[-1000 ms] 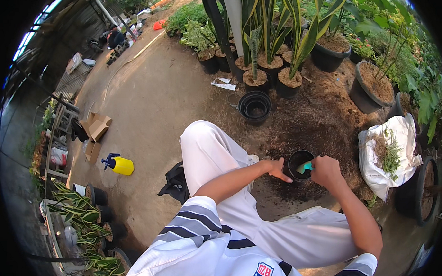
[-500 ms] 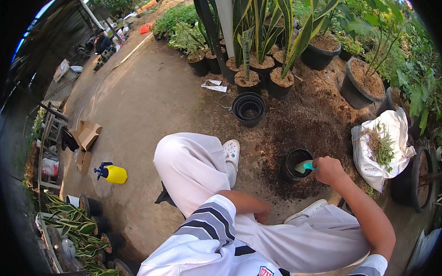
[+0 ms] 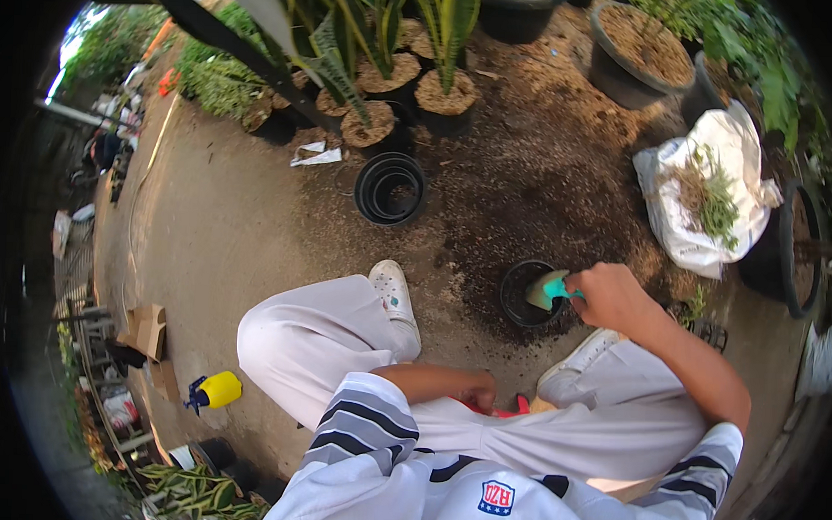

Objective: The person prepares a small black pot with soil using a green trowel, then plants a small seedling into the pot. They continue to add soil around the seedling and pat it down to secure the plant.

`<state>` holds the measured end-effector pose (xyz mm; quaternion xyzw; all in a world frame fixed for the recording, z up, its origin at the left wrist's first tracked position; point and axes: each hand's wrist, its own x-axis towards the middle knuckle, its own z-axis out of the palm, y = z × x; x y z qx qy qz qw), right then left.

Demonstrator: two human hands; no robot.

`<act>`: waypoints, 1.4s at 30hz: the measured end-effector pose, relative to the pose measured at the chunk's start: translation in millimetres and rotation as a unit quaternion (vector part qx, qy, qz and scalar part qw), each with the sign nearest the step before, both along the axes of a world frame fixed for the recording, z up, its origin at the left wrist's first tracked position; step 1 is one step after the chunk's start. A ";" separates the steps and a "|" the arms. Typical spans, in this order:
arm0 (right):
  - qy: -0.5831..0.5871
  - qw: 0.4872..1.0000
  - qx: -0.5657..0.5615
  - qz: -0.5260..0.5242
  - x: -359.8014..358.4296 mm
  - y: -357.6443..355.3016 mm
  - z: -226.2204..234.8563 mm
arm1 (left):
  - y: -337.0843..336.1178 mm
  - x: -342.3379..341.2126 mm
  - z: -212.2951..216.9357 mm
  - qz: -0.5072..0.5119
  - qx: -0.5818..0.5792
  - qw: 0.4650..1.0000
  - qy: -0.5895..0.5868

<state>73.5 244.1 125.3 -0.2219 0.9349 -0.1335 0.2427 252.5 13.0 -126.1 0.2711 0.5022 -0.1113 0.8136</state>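
Observation:
My right hand is closed around the handle of a small trowel with a teal grip. The trowel's blade reaches down into a round black plant pot standing on soil-strewn ground in front of me. My left hand lies low over my lap with its fingers curled. A red object shows right beside and below those fingers; the hand hides most of it, so its kind is unclear.
Nested black pots stand ahead, before potted snake plants. At the right is a white sack with pulled greenery on it, beside a large black pot. A yellow spray bottle and a cardboard box are at the left.
The whole view has turned and shifted. My right hand keeps the trowel in the pot, its blade tilted a little differently. The red object by my left hand has come into sight.

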 end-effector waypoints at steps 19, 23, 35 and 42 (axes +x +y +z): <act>-0.012 0.998 -0.038 -0.043 -6.1 14.9 -32.3 | -0.8 -89.8 -36.7 -0.186 0.115 0.976 0.016; -0.009 0.999 0.000 -0.046 -9.1 8.5 -25.0 | 19.1 -101.9 23.7 -0.279 0.277 0.909 0.138; 0.023 0.996 0.033 -0.074 20.4 -11.8 -21.8 | 11.7 -272.8 197.2 -0.161 0.369 0.831 0.384; 0.057 0.992 0.046 -0.107 53.3 -38.0 -12.1 | 17.1 -275.0 149.0 -0.107 0.484 0.789 0.362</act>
